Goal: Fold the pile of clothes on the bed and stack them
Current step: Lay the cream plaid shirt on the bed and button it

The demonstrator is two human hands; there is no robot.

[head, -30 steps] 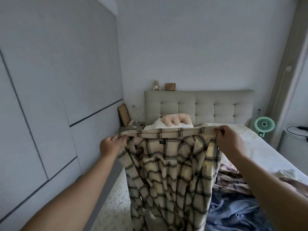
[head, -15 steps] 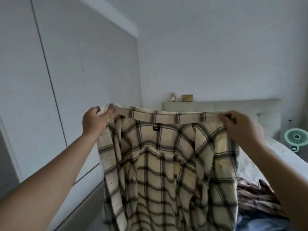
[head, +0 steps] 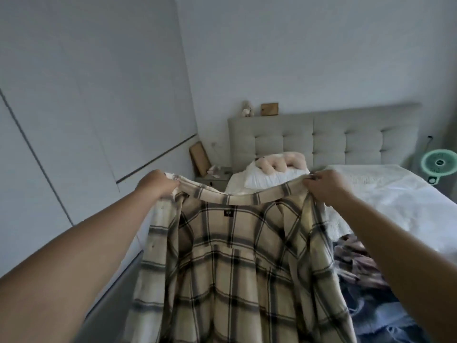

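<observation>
Folding looks barely begun: the left hand point(head: 158, 183) and right hand point(head: 326, 185) each pinch a collar end of the plaid shirt point(head: 237, 268), hanging unfolded over the bed point(head: 395, 201), while crumpled clothes point(head: 358, 263) wait, no stack visible.

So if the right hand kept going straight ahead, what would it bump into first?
Probably the pillow with the plush toy on it. The right hand, holding the shirt collar, points toward the headboard, though depth is hard to judge.
</observation>
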